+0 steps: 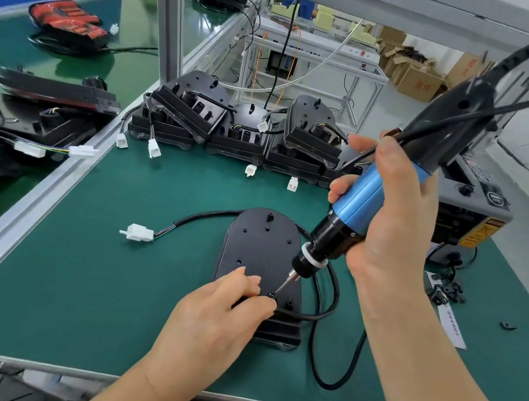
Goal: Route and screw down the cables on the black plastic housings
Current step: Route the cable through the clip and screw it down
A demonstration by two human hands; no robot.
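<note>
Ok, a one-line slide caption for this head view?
Right hand holds an electric screwdriver, bit down on the black housing, beside the left hand pinching the cable.

Grey machine (pixel 472 212) at right, cardboard boxes (pixel 417 81) behind

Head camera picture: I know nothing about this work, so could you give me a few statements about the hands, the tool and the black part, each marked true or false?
1. The right hand grips a blue and black electric screwdriver. True.
2. The screwdriver's bit touches the far end of the black housing. False: its tip meets the near end.
3. The left hand rests flat on the green mat. False: it pinches the cable on the housing, beside the bit.
4. The cable's white connector lies on the mat, left of the housing. True.
5. More housings sit at the back of the mat. True.
</note>
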